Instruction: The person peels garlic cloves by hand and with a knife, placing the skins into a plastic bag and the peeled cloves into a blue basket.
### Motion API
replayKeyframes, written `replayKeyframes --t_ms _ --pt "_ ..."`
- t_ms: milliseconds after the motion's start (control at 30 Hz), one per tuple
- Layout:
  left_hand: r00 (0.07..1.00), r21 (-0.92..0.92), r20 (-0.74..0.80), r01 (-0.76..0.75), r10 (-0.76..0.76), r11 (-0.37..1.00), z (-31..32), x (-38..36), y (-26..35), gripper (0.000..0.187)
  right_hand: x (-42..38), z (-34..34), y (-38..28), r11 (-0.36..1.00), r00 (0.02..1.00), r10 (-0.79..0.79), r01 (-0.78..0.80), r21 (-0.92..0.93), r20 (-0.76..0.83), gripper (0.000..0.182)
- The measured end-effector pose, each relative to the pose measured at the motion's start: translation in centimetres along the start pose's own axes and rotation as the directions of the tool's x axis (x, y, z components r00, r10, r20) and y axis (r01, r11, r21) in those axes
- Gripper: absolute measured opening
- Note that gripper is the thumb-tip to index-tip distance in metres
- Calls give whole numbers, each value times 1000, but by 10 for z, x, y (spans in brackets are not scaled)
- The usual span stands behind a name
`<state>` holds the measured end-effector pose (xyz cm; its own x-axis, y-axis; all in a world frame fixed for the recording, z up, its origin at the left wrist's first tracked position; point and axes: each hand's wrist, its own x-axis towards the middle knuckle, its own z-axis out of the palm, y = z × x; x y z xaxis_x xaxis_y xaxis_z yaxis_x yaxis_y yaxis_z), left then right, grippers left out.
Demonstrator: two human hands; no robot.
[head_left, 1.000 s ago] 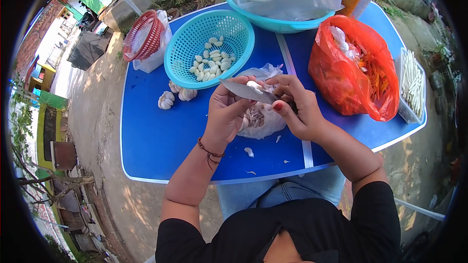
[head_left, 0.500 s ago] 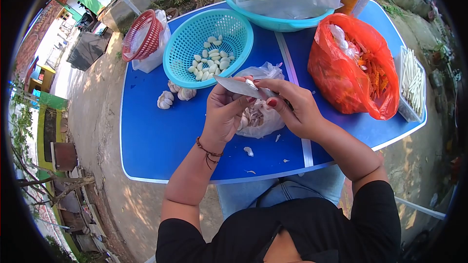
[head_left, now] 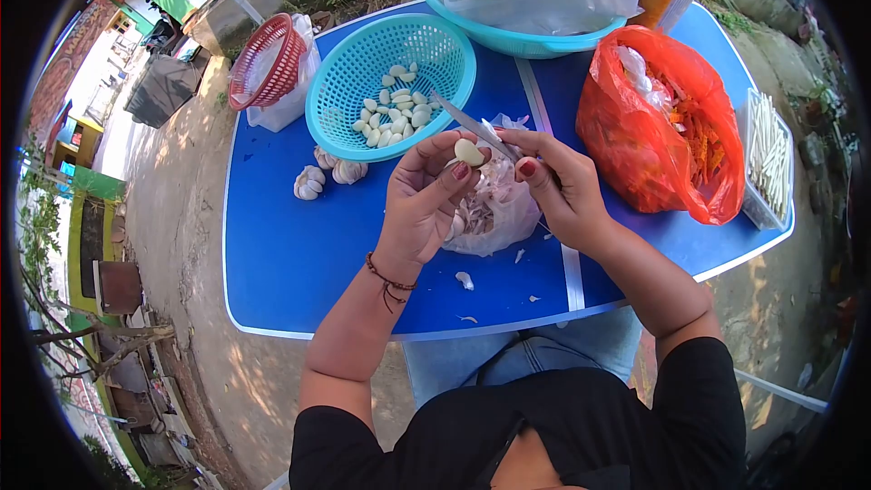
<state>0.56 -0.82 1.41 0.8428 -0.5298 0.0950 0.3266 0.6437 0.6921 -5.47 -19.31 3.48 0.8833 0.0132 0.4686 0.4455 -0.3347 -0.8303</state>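
Note:
Between the thumb and fingers of my left hand (head_left: 422,195) is a pale peeled garlic clove (head_left: 469,152). My right hand (head_left: 564,189) is closed on a knife (head_left: 472,124), its blade pointing up and left past the clove. Below both hands lies a clear plastic bag (head_left: 504,218) with garlic skins and bulbs in it, partly hidden by my fingers. Peeled cloves (head_left: 396,113) sit in the turquoise basket (head_left: 336,63) beyond my left hand. Whole garlic bulbs (head_left: 309,182) rest on the blue table beside that basket.
A red plastic bag (head_left: 626,154) with orange-red contents stands right on the blue table (head_left: 299,281). Beside it is a clear box (head_left: 768,159) of white sticks. A second turquoise basin (head_left: 544,44) holds a plastic container. A red basket (head_left: 268,63) is at the far left.
The knife has drawn away from my left hand toward the right and tilted more steeply. The peeled clove now shows plainly in my left fingers.

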Motion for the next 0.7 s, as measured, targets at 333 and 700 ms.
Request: replayKeyframes --t_ms 333,700 --pt "1000 65 8 -9 9 998 -4 0 -2 29 -5 4 2 999 998 42 -42 0 -40 24" --pt "999 152 -15 -32 35 988 -4 0 -4 29 -5 6 8 967 992 -123 125 -224 25 44"
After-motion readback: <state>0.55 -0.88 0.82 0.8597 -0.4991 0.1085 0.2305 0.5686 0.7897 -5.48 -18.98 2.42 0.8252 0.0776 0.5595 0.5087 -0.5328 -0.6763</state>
